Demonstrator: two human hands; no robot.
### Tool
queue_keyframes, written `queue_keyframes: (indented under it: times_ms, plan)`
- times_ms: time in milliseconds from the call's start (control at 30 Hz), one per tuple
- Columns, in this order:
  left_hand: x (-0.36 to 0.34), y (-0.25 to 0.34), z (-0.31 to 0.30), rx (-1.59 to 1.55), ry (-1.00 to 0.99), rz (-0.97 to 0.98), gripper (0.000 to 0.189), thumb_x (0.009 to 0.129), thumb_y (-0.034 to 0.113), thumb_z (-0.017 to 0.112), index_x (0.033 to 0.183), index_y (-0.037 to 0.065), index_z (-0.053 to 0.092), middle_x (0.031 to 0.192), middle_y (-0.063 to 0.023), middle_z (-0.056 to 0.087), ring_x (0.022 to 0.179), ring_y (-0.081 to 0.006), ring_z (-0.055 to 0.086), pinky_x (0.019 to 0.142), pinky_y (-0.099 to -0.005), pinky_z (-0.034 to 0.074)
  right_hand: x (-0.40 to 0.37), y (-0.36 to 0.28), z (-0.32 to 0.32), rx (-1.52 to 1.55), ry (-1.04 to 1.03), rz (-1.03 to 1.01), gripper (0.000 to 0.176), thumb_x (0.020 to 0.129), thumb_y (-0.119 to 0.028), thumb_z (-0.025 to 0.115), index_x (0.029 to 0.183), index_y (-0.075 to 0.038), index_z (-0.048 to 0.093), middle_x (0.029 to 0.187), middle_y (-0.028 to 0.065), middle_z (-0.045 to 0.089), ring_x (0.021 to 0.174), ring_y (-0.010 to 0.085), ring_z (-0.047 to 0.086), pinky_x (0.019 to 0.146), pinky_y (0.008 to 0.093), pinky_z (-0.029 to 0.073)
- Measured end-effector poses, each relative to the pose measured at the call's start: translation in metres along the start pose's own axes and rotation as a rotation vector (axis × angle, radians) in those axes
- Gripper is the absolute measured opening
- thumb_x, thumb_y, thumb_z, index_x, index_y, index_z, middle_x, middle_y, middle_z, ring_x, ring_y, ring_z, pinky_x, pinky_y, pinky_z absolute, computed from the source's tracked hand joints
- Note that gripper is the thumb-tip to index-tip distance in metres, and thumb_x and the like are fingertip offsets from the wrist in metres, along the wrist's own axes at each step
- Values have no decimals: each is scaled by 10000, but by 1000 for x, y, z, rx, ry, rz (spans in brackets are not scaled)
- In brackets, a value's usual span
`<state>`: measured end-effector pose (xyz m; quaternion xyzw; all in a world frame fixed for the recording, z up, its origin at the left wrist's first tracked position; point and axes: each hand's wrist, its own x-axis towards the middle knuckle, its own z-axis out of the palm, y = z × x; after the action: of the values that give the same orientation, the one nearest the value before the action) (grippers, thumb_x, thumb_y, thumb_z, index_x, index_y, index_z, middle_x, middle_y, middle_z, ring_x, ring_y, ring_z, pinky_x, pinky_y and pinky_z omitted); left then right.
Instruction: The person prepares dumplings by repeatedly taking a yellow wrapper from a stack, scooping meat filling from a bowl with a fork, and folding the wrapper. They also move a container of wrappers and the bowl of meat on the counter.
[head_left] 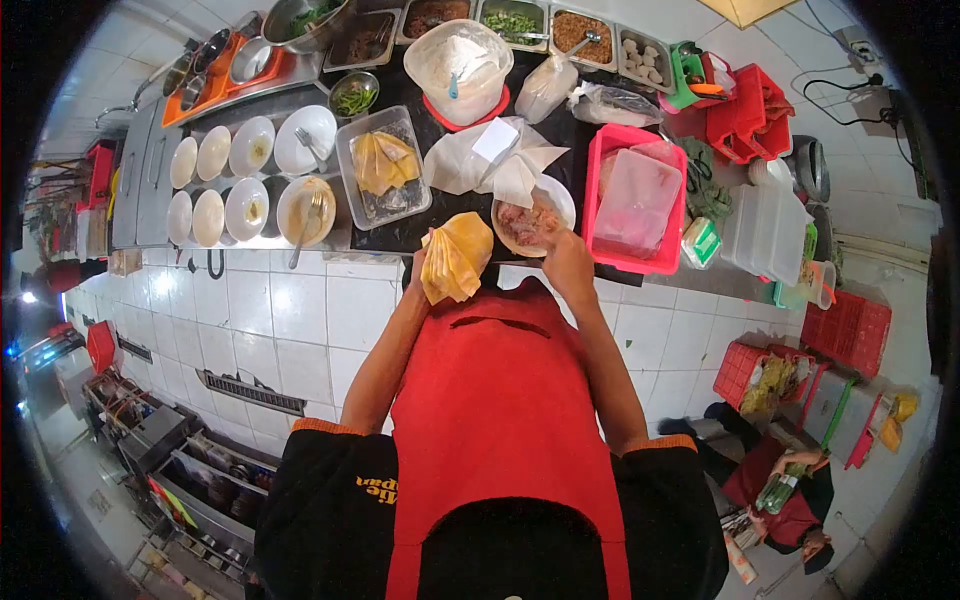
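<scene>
My left hand [415, 272] is closed on a fanned stack of yellow dumpling wrappers [458, 258], held in front of the red apron at the counter's near edge. My right hand [568, 262] is at the near right rim of a bowl [566, 196] of pinkish minced meat [528, 222]. Its fingers are curled together, and whatever they grip is hidden. More yellow wrappers [385, 163] lie in a clear plastic tray [352, 190] to the left. White paper [465, 160] covers the area just beyond the bowl.
A pink bin [634, 262] with a clear lidded box stands right of the bowl. A white tub of flour [418, 62] is behind. Several bowls [252, 210] line the left counter, one holding a fork. Metal ingredient trays [582, 22] run along the back. Another person [745, 480] crouches at lower right.
</scene>
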<state>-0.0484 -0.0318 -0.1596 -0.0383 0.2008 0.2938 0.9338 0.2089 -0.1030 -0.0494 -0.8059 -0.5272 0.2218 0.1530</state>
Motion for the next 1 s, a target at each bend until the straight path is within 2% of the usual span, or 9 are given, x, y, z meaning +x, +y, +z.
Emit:
queue_keyframes:
  times_ms: [100, 167, 233, 467, 600, 700, 800, 900, 1000]
  plan:
    - [6, -7, -23, 26, 48, -4, 693, 1031, 546, 388, 1484, 21, 374, 1475, -234, 456, 1327, -422, 482, 1093, -556, 420, 10, -11, 23, -21, 103, -2, 203, 866, -59, 577, 1004, -41, 726, 1076, 197, 678, 911, 413, 681, 773, 507, 545]
    - [9, -12, -26, 77, 136, -24, 658, 1041, 522, 389, 1425, -12, 426, 1360, -240, 548, 1235, -391, 568, 1053, -520, 471, 11, 3, 34, -64, 81, -41, 300, 847, -49, 577, 1073, -123, 759, 1112, 135, 692, 930, 394, 685, 791, 498, 558]
    - [14, -13, -23, 62, 87, -51, 652, 1045, 517, 381, 1422, -14, 428, 1353, -242, 552, 1227, -387, 574, 1050, -516, 475, 10, 6, 27, -11, -38, 37, 292, 837, -41, 578, 1061, -100, 755, 1061, 140, 706, 917, 403, 687, 785, 499, 559]
    - [13, -16, -2, 68, 19, -74, 664, 1037, 544, 375, 1428, 11, 435, 1339, -213, 580, 1186, -368, 607, 1033, -499, 488, 3, -17, 14, -58, -14, 11, 172, 826, -61, 597, 912, -64, 746, 982, 184, 705, 921, 406, 683, 784, 509, 550]
    - [13, -16, -6, 46, 35, -65, 675, 1033, 554, 375, 1428, 10, 434, 1337, -215, 580, 1186, -369, 607, 1029, -499, 490, 3, 3, 16, -59, -76, 19, 192, 834, -69, 579, 933, -66, 743, 907, 199, 679, 862, 416, 686, 754, 507, 550]
    - [11, -17, 0, 121, 27, -59, 688, 1026, 565, 384, 1429, 10, 435, 1340, -215, 579, 1191, -370, 603, 1029, -499, 489, 6, 3, 19, -33, 80, -101, 203, 826, -66, 588, 952, -82, 746, 923, 198, 689, 882, 406, 684, 766, 492, 551]
    - [11, -13, -1, 93, 43, -62, 691, 1024, 570, 386, 1433, 15, 432, 1343, -217, 577, 1197, -370, 601, 1034, -508, 484, 5, 12, 17, -91, -42, -76, 192, 821, -72, 598, 941, -89, 747, 927, 201, 699, 906, 405, 676, 767, 484, 546]
    - [0, -10, -1, 96, 42, -26, 701, 1021, 577, 387, 1447, 22, 420, 1378, -220, 552, 1235, -371, 577, 1051, -516, 471, -6, 32, -17, 133, -102, -112, 226, 833, -39, 612, 996, -88, 760, 944, 186, 706, 872, 354, 696, 745, 431, 548]
    - [-12, -5, 10, 188, 59, 5, 701, 1020, 573, 393, 1461, 28, 409, 1412, -220, 525, 1272, -370, 550, 1068, -524, 457, -12, 11, -64, 435, -216, -119, 308, 894, 36, 609, 1138, -88, 749, 940, 132, 716, 842, 192, 677, 766, 300, 516]
